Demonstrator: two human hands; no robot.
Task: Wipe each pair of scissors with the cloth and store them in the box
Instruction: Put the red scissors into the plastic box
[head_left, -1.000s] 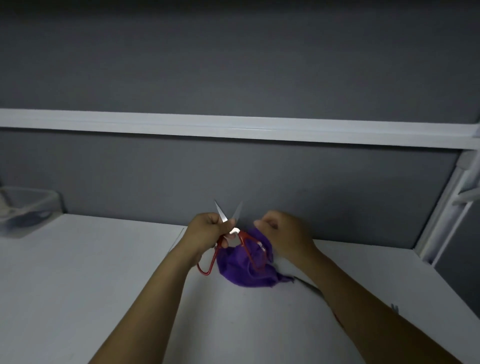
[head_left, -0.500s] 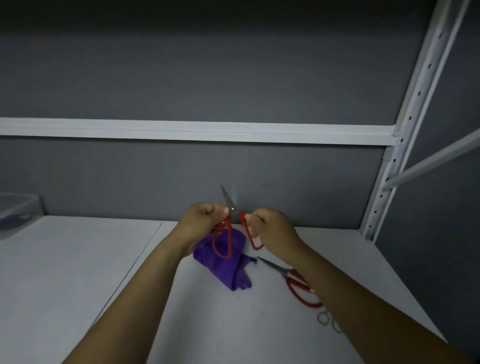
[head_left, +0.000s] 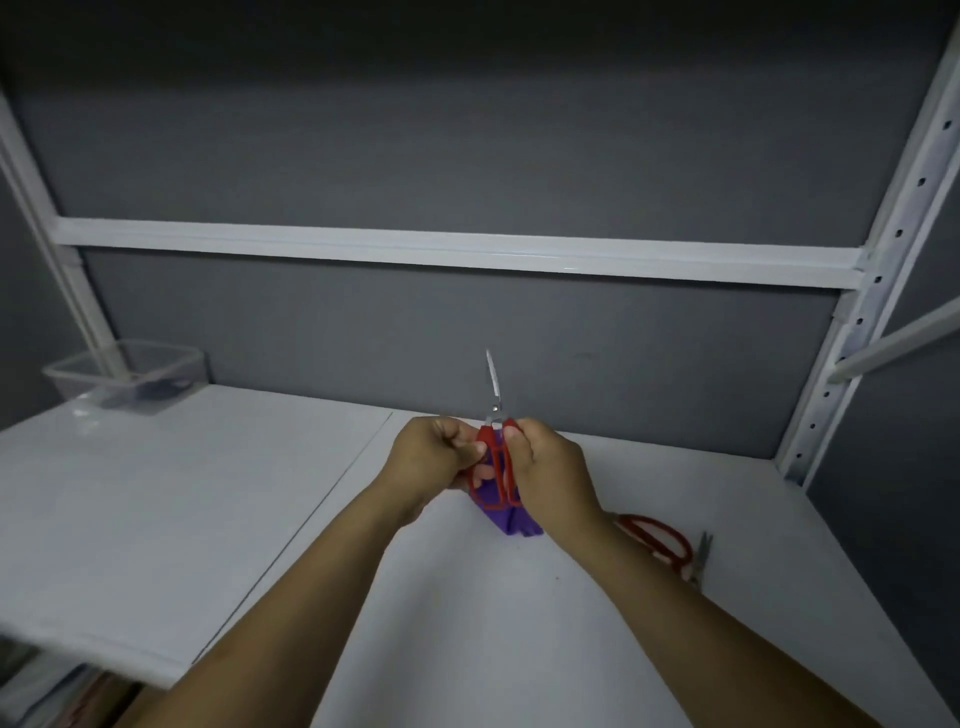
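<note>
Both hands are clamped on one pair of scissors (head_left: 493, 462): the left hand (head_left: 434, 460) has its fingers curled round the left red loop, and the right hand (head_left: 548, 467) has its fingers curled round the right one. The loops are pressed together, so the blades are closed and rise as one narrow, bright steel point above the fingertips. The handles look like hard, glossy plastic. The purple cloth (head_left: 511, 522) is soft and rumpled; it bunches behind the loops and hangs below the fingers, though I cannot tell whether any finger pins it. This looks like the end of wiping this pair, judging by the closed blades. The next move would take one hand free and carry the scissors, point kept away, to the box (head_left: 124, 371). The box is a clear, thin-walled plastic tub well off to the left of the left fingers, with something dark inside that is too dim to name. On the smooth white table (head_left: 467, 623), past the right wrist, a second pair (head_left: 660, 538) with red loops lies beside a thin grey tool (head_left: 702, 558). Both probably await the cloth.
</note>
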